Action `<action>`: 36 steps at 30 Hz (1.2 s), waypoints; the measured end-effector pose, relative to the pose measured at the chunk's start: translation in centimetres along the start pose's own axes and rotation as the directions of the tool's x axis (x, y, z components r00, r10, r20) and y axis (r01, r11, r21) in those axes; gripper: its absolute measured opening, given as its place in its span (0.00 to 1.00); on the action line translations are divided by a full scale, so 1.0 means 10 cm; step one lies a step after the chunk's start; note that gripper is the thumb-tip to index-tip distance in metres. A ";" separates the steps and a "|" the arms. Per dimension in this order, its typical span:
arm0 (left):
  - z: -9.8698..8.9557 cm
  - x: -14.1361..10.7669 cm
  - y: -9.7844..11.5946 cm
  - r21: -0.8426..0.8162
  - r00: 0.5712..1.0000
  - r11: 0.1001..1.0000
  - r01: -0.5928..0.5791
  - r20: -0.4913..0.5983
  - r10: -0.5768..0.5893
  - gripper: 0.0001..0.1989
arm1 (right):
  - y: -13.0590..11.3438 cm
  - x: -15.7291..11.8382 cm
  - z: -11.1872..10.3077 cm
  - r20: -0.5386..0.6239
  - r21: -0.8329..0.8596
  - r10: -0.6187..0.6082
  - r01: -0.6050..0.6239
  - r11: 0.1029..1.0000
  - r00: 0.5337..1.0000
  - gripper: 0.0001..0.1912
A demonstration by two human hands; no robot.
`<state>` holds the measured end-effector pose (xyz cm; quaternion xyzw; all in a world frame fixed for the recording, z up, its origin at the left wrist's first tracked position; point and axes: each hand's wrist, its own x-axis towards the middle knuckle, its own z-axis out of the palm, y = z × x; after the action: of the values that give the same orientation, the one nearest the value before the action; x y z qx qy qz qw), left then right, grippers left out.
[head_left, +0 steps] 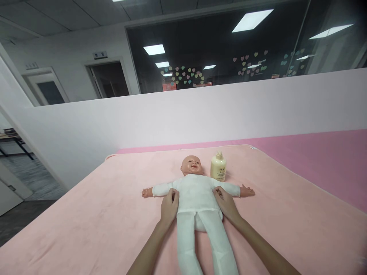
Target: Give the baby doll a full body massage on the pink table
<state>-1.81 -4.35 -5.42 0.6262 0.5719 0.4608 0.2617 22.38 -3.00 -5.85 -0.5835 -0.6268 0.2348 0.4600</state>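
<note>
A baby doll [192, 165] lies on its back on a peach blanket [114, 198], its head away from me and both arms stretched out sideways. Its body is covered by a white top [195, 194] and white trousers [186, 236]. At the left side of the top, below the armpit, my left hand [169, 205] is closed, its fingers pinching the cloth. My right hand [226, 203] is likewise closed on the top's right side. A pale yellow bottle [218, 168] stands upright beside the doll's head, to the right.
Under the blanket is a pink surface [329, 164], showing at the right and along the back. A low white wall [200, 114] runs behind, below a dark window [218, 49] with heart-shaped stickers. A doorway [110, 80] is at the back left.
</note>
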 end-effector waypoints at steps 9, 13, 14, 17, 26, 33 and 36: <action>0.00 0.00 -0.01 -0.001 1.000 1.000 0.000 -0.004 0.000 0.14 | 0.04 0.00 0.01 0.011 -0.002 0.008 -0.008 1.000 1.000 0.16; 0.00 0.00 0.00 0.001 1.000 1.000 0.001 0.000 -0.001 0.14 | 0.02 0.00 0.01 0.009 -0.002 0.001 -0.001 1.000 1.000 0.16; 0.00 0.00 0.00 0.003 1.000 1.000 -0.002 -0.001 0.002 0.14 | 0.02 -0.01 0.01 0.009 -0.004 -0.001 0.001 1.000 1.000 0.16; 0.00 0.00 0.00 0.013 1.000 1.000 -0.009 -0.007 0.009 0.14 | 0.01 0.00 0.01 0.011 -0.005 -0.001 0.001 1.000 1.000 0.16; 0.00 0.00 -0.01 0.013 1.000 1.000 -0.006 -0.002 0.006 0.14 | 0.02 0.01 0.01 0.006 0.004 -0.004 0.004 1.000 1.000 0.16; 0.00 -0.01 -0.01 0.013 1.000 1.000 -0.003 0.002 0.003 0.14 | 0.02 0.00 0.00 0.014 -0.015 0.001 -0.001 1.000 1.000 0.16; 0.00 -0.01 0.00 0.003 1.000 1.000 -0.003 0.001 0.003 0.14 | 0.01 -0.01 0.00 0.013 -0.008 0.001 -0.001 1.000 1.000 0.15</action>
<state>-1.82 -4.40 -5.47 0.6278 0.5714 0.4600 0.2603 22.42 -3.01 -6.01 -0.5842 -0.6303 0.2364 0.4533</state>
